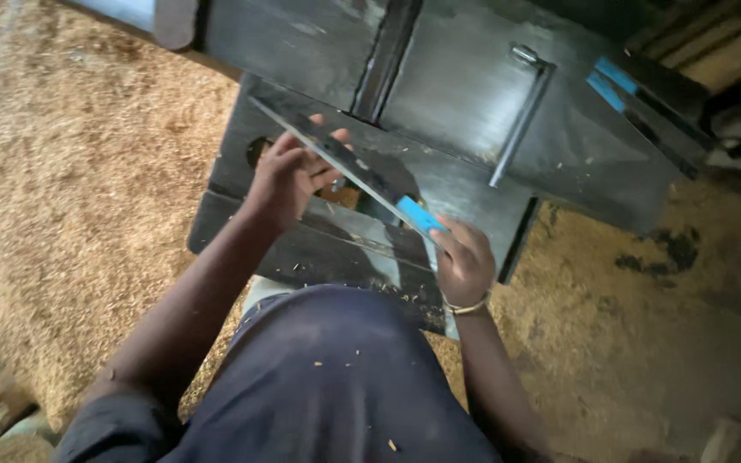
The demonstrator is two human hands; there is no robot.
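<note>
The person leans over a big dark metal machine (473, 94) and holds a long, thin, dark metal blade (336, 154) across it with both hands. The blade slants from up on the left to lower on the right, and it has a bright blue patch (419, 214) near its lower end. The left hand (289, 176) is wrapped around the upper part of the blade, fingers curled shut on its edge. The right hand (463, 257) is closed on the lower end, just under the blue patch, and wears a thin bracelet (469, 306) at the wrist. The blade sits above a flat dark plate (439, 184) on the machine, near a round hole (256, 150) at the left. I think the step in hand is lining the blade up with the machine, or lifting it clear; I cannot tell which. The next move seems to need slow, steady hands that keep fingers away from any sharp edge and hold the strip level. A metal rod (521, 116) runs down the machine's top. Sawdust (87, 197) covers the floor all around. The person's dark clothes hide the near part of the machine. The top of the machine is cut off, and the far right corner is too dark to make out. Whether the blade touches the plate is hard to see.
</note>
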